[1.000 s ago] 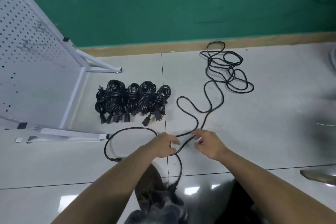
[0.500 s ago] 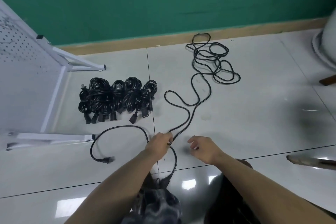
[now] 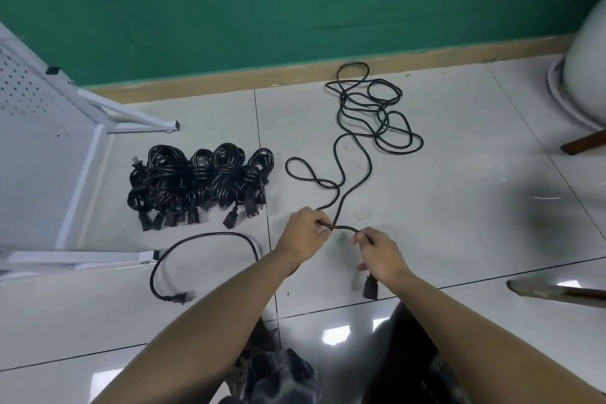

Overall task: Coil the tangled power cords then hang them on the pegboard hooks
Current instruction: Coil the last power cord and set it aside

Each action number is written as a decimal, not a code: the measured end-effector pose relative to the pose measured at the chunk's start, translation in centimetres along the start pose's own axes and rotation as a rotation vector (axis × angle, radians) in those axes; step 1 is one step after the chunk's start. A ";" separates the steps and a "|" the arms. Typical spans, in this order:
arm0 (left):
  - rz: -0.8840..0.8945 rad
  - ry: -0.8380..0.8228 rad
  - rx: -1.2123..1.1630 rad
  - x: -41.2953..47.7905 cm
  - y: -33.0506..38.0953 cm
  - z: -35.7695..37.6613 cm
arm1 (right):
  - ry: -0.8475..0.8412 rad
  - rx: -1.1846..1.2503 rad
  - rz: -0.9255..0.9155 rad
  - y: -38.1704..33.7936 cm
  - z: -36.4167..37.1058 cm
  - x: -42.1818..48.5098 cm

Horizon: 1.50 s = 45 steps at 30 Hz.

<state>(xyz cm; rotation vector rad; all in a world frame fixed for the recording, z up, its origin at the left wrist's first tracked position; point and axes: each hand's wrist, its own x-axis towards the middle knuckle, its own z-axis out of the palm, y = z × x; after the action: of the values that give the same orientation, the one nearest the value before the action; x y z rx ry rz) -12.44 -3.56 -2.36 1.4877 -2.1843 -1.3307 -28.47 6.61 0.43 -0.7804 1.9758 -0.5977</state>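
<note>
Tiled floor [image 3: 459, 174]. Your left hand [image 3: 305, 234] and right hand [image 3: 382, 254] each pinch loose power cord [image 3: 342, 227] near connector end [image 3: 370, 289]: coiling step, likely first loop. Next move: draw slack from tangle [image 3: 377, 115].

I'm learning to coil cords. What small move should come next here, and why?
Probably carry the right hand over to the left hand, folding the short stretch of cord between them into a first loop. Both hands pinch the cord, its connector hangs just below the right hand, and the rest trails to the tangle by the wall, so coiling can start here.
</note>
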 end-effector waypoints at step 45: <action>0.367 0.095 -0.507 -5.3 34.8 -18.2 | 0.058 0.308 -0.723 -24.5 -23.3 -14.8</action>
<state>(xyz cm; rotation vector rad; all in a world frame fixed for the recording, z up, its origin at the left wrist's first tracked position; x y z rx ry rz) -22.05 -6.16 36.04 0.8941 -1.7637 -1.4911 -35.93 2.92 36.36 -1.2874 1.5588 -1.3197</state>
